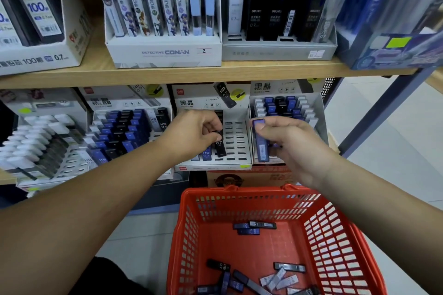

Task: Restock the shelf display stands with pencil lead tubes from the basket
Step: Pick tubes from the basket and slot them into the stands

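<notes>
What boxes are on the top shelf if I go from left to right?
White box marked 100 and 0.7 → Detective Conan box → grey box of black tubes → blue box with a yellow-green sticker.
</notes>
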Demonstrator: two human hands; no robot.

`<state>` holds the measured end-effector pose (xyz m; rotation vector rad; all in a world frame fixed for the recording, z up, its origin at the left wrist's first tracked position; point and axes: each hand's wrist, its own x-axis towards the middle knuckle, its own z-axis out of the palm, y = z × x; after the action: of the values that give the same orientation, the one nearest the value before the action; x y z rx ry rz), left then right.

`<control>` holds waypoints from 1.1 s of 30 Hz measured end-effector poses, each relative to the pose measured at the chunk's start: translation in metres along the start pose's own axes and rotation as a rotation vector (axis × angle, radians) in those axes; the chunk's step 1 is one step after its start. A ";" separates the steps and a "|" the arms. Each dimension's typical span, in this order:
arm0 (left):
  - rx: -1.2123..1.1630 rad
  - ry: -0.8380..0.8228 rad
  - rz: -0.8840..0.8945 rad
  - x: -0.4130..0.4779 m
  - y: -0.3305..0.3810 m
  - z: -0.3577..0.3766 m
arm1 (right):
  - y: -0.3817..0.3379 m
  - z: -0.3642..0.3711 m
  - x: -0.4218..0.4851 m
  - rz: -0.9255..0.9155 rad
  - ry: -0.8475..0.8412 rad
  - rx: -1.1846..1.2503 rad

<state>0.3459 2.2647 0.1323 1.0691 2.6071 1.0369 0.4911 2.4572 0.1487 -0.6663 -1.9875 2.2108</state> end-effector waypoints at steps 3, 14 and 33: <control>0.038 0.029 -0.003 0.002 -0.001 0.000 | 0.002 -0.004 -0.004 -0.039 0.032 -0.030; 0.188 0.005 0.212 0.003 -0.002 0.001 | -0.014 -0.004 -0.015 -0.009 0.136 0.125; -0.325 0.005 -0.077 -0.015 0.025 0.001 | -0.018 -0.002 -0.018 0.038 0.116 0.263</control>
<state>0.3716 2.2682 0.1464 0.8827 2.3507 1.3837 0.5037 2.4550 0.1702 -0.7814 -1.6054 2.3391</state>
